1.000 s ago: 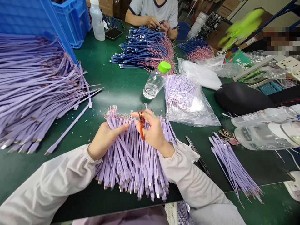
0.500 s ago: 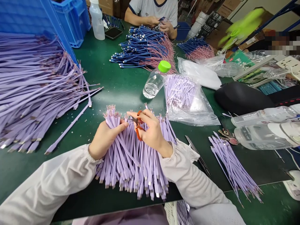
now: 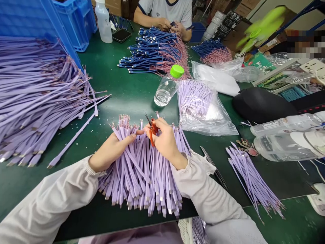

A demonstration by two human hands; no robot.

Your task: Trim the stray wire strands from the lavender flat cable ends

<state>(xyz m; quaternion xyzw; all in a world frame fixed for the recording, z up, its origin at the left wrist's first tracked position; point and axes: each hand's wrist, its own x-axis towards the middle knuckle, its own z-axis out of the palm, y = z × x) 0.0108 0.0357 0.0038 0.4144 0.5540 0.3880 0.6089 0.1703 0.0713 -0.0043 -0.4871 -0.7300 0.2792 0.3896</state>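
A thick bundle of flat lilac cables (image 3: 142, 169) lies on the table, with fine bare wire ends fanning out at its far side. My left hand (image 3: 111, 150) grips the bundle from the left, its fingers spread over the cables. My right hand (image 3: 165, 139) holds small orange-handled scissors (image 3: 152, 132) among the wire ends, with the blades pointing up and to the left. The fingers hide most of the handles.
A large pile of lilac cables (image 3: 38, 101) lies at the left, below a blue crate (image 3: 73, 27). Ahead are navy cables (image 3: 152, 51), a green-capped bottle (image 3: 167, 89), and a bagged lilac bunch (image 3: 200, 108). Tweezers (image 3: 214, 169) lie to the right. A co-worker's hands (image 3: 170, 26) work opposite.
The scissors have turned from pointing left to pointing up and left. My left hand has shifted slightly left along the bundle, and the view has tilted a little.
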